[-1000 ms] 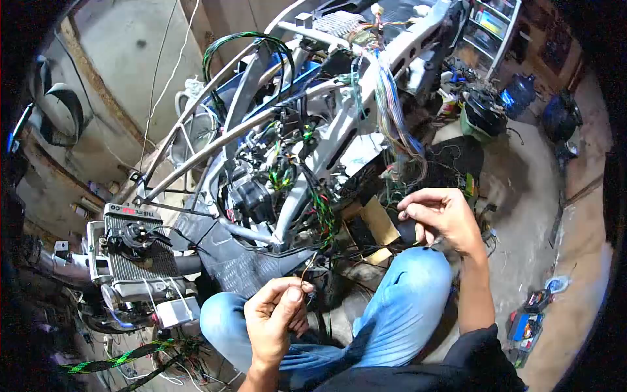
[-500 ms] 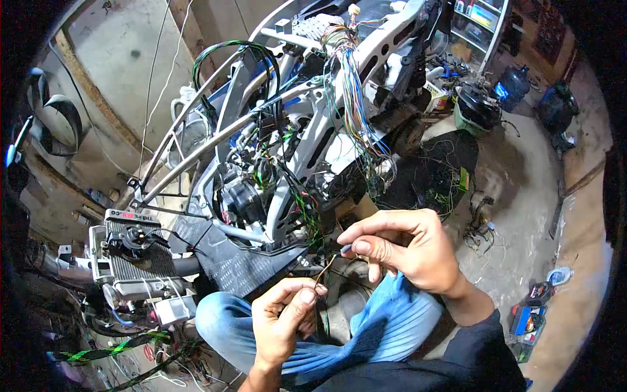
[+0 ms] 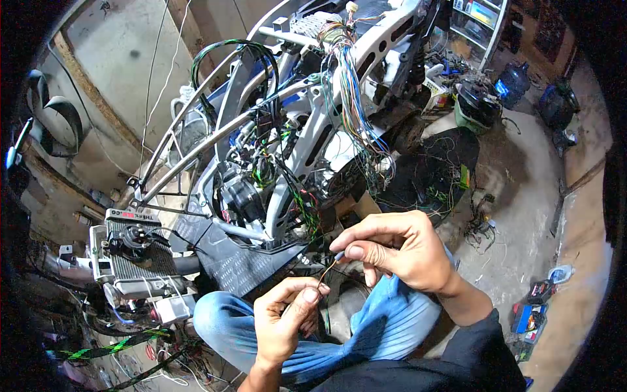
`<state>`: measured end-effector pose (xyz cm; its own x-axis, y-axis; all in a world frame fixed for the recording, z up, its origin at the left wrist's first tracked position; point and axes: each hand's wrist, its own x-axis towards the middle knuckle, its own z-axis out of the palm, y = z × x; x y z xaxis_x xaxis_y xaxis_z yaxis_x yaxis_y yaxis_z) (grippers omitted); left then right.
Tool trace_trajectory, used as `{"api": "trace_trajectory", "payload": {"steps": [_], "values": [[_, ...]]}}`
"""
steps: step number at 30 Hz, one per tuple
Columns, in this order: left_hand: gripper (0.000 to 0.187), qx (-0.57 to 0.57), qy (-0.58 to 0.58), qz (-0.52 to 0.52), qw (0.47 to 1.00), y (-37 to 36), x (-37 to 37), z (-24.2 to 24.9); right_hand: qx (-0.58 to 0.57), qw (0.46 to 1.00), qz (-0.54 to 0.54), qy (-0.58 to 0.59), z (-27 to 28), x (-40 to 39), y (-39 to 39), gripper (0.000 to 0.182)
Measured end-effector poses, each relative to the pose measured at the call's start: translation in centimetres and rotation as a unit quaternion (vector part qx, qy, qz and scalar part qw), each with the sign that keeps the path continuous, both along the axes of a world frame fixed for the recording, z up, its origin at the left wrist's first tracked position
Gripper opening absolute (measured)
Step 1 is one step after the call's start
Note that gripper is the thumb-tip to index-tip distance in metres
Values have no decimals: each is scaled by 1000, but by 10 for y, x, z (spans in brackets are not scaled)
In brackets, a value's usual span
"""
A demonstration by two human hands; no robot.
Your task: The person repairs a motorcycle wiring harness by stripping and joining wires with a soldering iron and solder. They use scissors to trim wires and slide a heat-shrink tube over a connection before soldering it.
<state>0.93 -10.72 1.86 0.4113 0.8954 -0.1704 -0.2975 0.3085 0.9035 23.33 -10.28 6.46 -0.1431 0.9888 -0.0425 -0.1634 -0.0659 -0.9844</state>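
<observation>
My left hand (image 3: 281,323) is closed in a pinch on a thin brownish wire (image 3: 328,269) that rises from between thumb and index finger. Facing it, my right hand (image 3: 411,255) pinches a small grey sleeve-like piece (image 3: 339,257) between thumb and fingertip. The wire's upper end meets the lower end of that grey piece. Both hands are above my crossed legs in blue jeans (image 3: 392,320). Beyond them stands a stripped motorcycle frame (image 3: 313,137), with a bundle of multicoloured wires (image 3: 356,104) hanging over its side.
A radiator (image 3: 140,251) with a fan stands at left, beside a grey textured panel (image 3: 228,261). Green-and-black sleeved cable (image 3: 117,344) lies at lower left. On the floor at right are a black mat (image 3: 431,173) with wire scraps, loose connectors (image 3: 482,225) and a water jug (image 3: 513,85).
My right hand has shifted slightly left and down, bringing the grey piece against the wire's end. The left hand stays nearly in place, still pinching the wire.
</observation>
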Motion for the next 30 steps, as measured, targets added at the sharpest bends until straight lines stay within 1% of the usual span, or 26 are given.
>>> {"api": "trace_trajectory", "payload": {"steps": [3,4,7,8,9,11,14,17,18,21,22,23,25,28,30], "values": [[18,9,17,-5,1000,1,-1,2,82,995,29,-56,-2,0,3,19],[17,12,27,-6,1000,1,-1,3,109,989,37,-95,0,0,4,16],[17,54,75,5,996,2,1,0,133,983,39,-116,0,-3,6,22],[16,66,79,1,995,2,-1,0,65,996,33,-58,4,-5,3,35],[16,66,83,3,994,2,-2,0,54,997,36,-40,4,-4,2,46],[16,67,91,6,994,3,-3,2,57,997,40,-20,5,-2,5,48],[15,73,83,1,994,4,-3,-1,1,998,60,15,5,-3,3,45],[14,87,84,10,993,3,1,-4,44,997,54,-26,-3,-8,2,46],[14,92,84,14,992,3,3,-4,33,996,65,-43,1,-9,1,46],[14,87,71,9,994,1,5,-8,67,994,70,-60,-5,-10,0,47],[15,90,76,10,993,1,6,-8,110,990,56,-66,-10,-10,3,48],[15,92,73,9,993,2,6,-9,113,991,43,-60,-10,-9,3,46],[16,96,65,8,993,2,8,-10,48,998,25,-25,-8,-8,0,44],[18,93,56,3,994,2,10,-8,27,999,26,-3,-8,-6,-2,40],[18,80,45,-6,996,2,11,-6,42,999,10,-12,-9,-7,-2,40]]}}
